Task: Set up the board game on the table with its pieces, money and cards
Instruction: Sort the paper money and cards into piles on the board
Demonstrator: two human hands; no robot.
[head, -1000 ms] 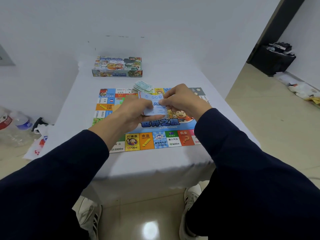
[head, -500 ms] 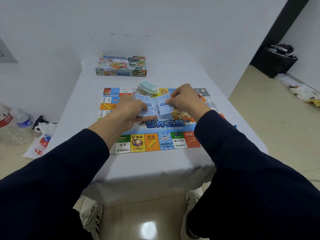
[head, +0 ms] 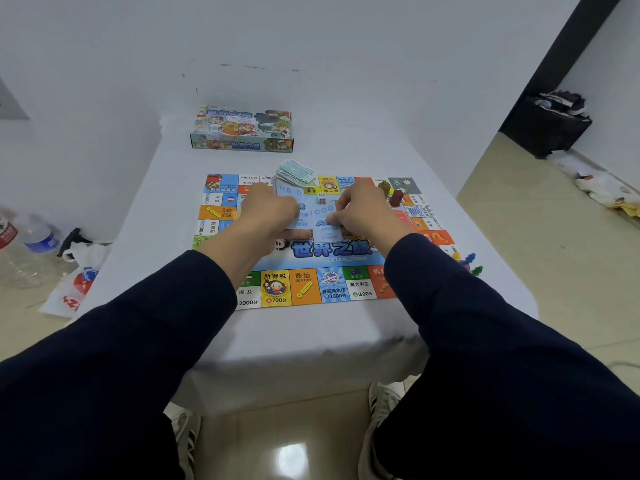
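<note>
Head view: white-clothed table [head: 311, 334] by white walls, both hands' fingers [head: 341, 216] pinching blue notes [head: 323, 216].

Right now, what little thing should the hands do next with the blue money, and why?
Probably the right hand should draw its single blue note clear and lay it on the board. Both hands are held over the board, the left hand gripping the rest of the blue stack, and the note is already partly separated from it.

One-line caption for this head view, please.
Both hands, left hand and right hand, sort pale blue paper money over the game board.
</note>
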